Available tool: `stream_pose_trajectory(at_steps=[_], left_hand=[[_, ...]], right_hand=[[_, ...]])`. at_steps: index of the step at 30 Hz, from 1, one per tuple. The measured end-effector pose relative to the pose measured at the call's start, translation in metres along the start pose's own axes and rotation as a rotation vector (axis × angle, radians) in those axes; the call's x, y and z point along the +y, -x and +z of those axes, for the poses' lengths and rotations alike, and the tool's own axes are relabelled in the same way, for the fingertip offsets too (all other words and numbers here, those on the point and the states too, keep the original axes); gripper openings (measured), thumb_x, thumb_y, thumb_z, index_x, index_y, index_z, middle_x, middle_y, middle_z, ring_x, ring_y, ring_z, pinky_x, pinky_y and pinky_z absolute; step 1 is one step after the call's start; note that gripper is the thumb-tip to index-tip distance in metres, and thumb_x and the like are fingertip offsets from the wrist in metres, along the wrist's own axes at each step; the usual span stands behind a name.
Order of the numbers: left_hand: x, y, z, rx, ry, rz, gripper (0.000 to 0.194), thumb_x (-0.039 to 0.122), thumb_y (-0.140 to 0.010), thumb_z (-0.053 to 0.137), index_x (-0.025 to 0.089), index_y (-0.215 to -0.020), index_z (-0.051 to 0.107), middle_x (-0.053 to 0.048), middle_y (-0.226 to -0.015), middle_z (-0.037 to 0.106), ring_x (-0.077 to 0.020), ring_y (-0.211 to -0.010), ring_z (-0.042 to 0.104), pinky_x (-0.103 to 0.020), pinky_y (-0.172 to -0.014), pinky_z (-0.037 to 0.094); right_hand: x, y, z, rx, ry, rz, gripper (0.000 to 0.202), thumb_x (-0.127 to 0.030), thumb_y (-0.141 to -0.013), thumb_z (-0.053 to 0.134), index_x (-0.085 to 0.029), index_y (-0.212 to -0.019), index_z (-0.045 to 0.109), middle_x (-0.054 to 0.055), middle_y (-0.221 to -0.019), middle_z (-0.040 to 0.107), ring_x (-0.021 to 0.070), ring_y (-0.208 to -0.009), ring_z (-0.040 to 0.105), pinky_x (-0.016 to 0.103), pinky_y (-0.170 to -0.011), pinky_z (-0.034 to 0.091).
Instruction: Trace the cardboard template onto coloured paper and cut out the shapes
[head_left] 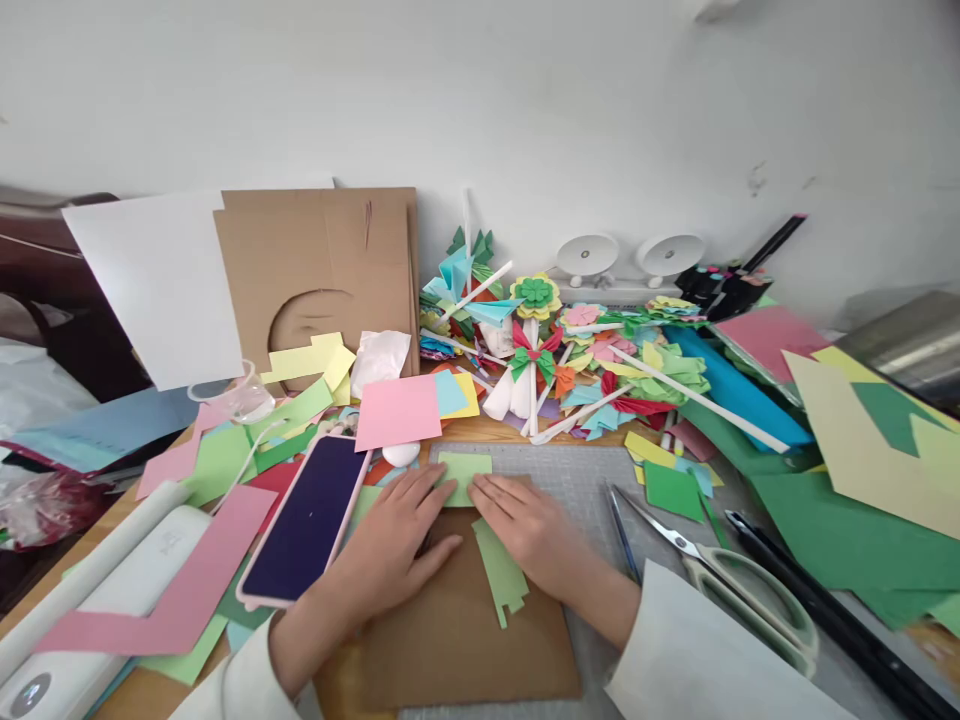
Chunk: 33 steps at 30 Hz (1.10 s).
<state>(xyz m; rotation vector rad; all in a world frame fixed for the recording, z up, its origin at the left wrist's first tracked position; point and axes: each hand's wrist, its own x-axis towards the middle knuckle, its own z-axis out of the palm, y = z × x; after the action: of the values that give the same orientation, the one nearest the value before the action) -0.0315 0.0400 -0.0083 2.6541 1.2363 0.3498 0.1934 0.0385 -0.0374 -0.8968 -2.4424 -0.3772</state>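
Note:
My left hand (pixel 401 525) lies palm down with its fingers stretched out, their tips on the left part of a light green paper rectangle (pixel 466 468). On that paper's right side rest the extended fingers of my right hand (pixel 529 530). The rectangle lies flat at the top of a brown cardboard sheet (pixel 465 660). Below my right fingers, a light green paper strip (pixel 499 575) with a notched lower end lies slanted on the cardboard. Part of the rectangle is covered by my fingers.
A phone (pixel 307 530) lies left of my hands. Right are a slim pen-like tool (pixel 622 535) and scissors (pixel 750 600) on a grey cutting mat (pixel 577 480). Paper flowers (pixel 536 293) pile up behind, beside standing cardboard sheets (pixel 315 240). Green paper (pixel 862 540) lies far right.

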Motion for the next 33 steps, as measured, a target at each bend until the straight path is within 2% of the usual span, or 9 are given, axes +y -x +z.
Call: stream_pose_trajectory(at_steps=[10, 15, 22, 28, 33], left_hand=[[-0.002, -0.006, 0.009, 0.011, -0.156, 0.0, 0.04, 0.029, -0.097, 0.043, 0.017, -0.134, 0.051, -0.014, -0.148, 0.044, -0.0296, -0.133, 0.044, -0.048, -0.105, 0.043], [-0.003, -0.007, 0.013, 0.032, -0.191, 0.023, 0.041, 0.022, -0.098, 0.036, 0.016, -0.136, 0.048, -0.015, -0.146, 0.046, -0.0282, -0.132, 0.046, -0.047, -0.103, 0.045], [-0.006, -0.007, 0.018, 0.043, -0.153, 0.008, 0.042, 0.018, -0.097, 0.036, 0.017, -0.138, 0.046, -0.015, -0.146, 0.045, -0.0291, -0.134, 0.044, -0.049, -0.104, 0.045], [-0.007, -0.005, 0.021, 0.045, -0.117, -0.017, 0.045, 0.015, -0.096, 0.037, 0.015, -0.14, 0.044, -0.016, -0.148, 0.043, -0.0293, -0.136, 0.041, -0.049, -0.107, 0.042], [-0.008, -0.005, 0.022, 0.061, -0.12, -0.018, 0.052, 0.006, -0.09, 0.034, 0.015, -0.141, 0.041, -0.015, -0.148, 0.043, -0.028, -0.136, 0.041, -0.048, -0.107, 0.043]], right_hand=[[0.005, -0.001, 0.0, 0.0, -0.094, 0.081, 0.036, -0.005, -0.093, 0.038, -0.005, -0.116, 0.066, 0.012, -0.119, 0.068, 0.0204, -0.111, 0.063, 0.03, -0.096, 0.053], [0.004, 0.001, 0.001, -0.011, -0.123, 0.121, 0.037, -0.004, -0.093, 0.037, -0.004, -0.116, 0.065, 0.014, -0.12, 0.068, 0.0215, -0.112, 0.063, 0.031, -0.095, 0.055], [0.004, 0.003, 0.003, -0.069, -0.191, 0.172, 0.04, -0.001, -0.089, 0.043, -0.008, -0.122, 0.063, 0.014, -0.126, 0.064, 0.0211, -0.118, 0.06, 0.033, -0.1, 0.052], [0.004, 0.003, 0.005, -0.036, -0.24, 0.201, 0.04, 0.0, -0.089, 0.04, -0.008, -0.121, 0.063, 0.013, -0.124, 0.065, 0.0194, -0.116, 0.061, 0.032, -0.101, 0.052], [0.005, 0.003, 0.008, -0.018, -0.27, 0.217, 0.041, 0.001, -0.09, 0.037, -0.007, -0.122, 0.062, 0.012, -0.124, 0.065, 0.0185, -0.116, 0.061, 0.032, -0.101, 0.051]])
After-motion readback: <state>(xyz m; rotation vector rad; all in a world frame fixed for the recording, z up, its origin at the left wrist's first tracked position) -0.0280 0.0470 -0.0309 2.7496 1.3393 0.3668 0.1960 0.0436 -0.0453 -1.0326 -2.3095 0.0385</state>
